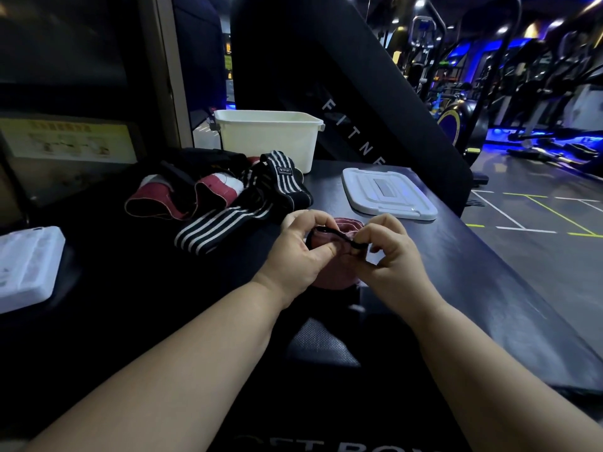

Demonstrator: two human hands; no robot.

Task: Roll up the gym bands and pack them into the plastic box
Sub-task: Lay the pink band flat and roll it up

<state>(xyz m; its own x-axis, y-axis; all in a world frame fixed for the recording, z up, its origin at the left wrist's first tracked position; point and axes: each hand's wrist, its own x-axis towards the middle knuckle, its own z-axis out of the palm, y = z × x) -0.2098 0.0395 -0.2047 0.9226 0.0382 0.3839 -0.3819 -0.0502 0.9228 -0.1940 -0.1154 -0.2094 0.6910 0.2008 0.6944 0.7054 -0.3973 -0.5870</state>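
"Our bare arms (pixel 182 373) reach out over the dark table (pixel 489 305). What do we hold?"

"We hold a pink band (pixel 334 277) between both hands. Our left hand (pixel 295 252) curls its fingers round it. Our right hand (pixel 396 256) pinches its thin black loop (pixel 331 232)."

"Where are the other bands?"

"Striped bands (pixel 225 223) and more pink ones (pixel 217 188) lie in a loose heap past our left hand. The white box (pixel 270 141) stands open behind the heap. A white lid (pixel 388 194) lies flat past our right hand."

"And far off to the left?"

"We see a flat white case (pixel 26 265)."
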